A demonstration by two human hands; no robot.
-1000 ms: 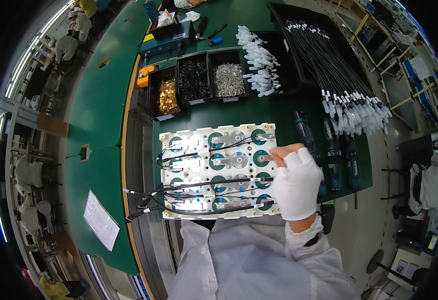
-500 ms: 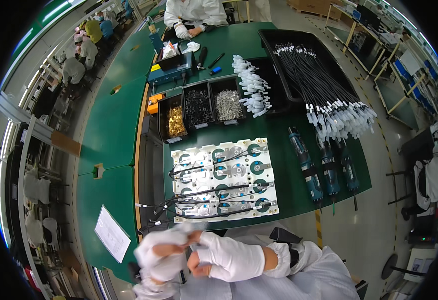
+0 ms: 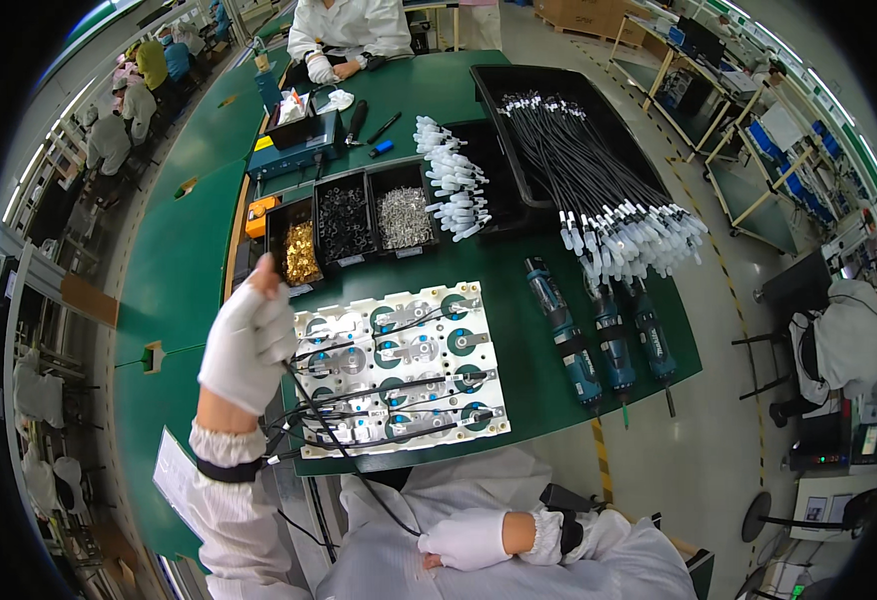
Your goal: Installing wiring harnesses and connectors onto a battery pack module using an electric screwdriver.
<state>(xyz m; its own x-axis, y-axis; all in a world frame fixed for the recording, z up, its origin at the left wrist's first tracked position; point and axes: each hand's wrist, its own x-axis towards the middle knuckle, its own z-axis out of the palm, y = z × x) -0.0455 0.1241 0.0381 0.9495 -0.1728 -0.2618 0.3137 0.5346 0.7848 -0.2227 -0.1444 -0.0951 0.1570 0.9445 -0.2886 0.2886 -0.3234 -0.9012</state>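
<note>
My left hand (image 3: 251, 340), in a white fingertip-less glove, is raised by the left edge of a white block and closed around a black cable (image 3: 344, 452). From the bottom of that fist the cable runs slanting down across my lap to my right hand (image 3: 471, 541). My right hand, gloved the same way, rests low over my white coat with its fingers closed at the cable's lower end. The white block (image 3: 504, 408) lies on the green table, with metal tabs, round openings and several black cables across it. The cable's tips are hidden in my hands.
Behind the block stand black bins of gold parts (image 3: 302, 252), black clips (image 3: 345, 222) and silver parts (image 3: 405, 218). A black tray (image 3: 489, 85) holds many white-capped cables. Several teal power screwdrivers (image 3: 611, 345) lie at right. A co-worker (image 3: 349, 30) sits at the far side.
My hands, close together before, are now apart: the left has risen forward beside the block, and the cable stretches between them. The view has shifted, so the table sits further left.
</note>
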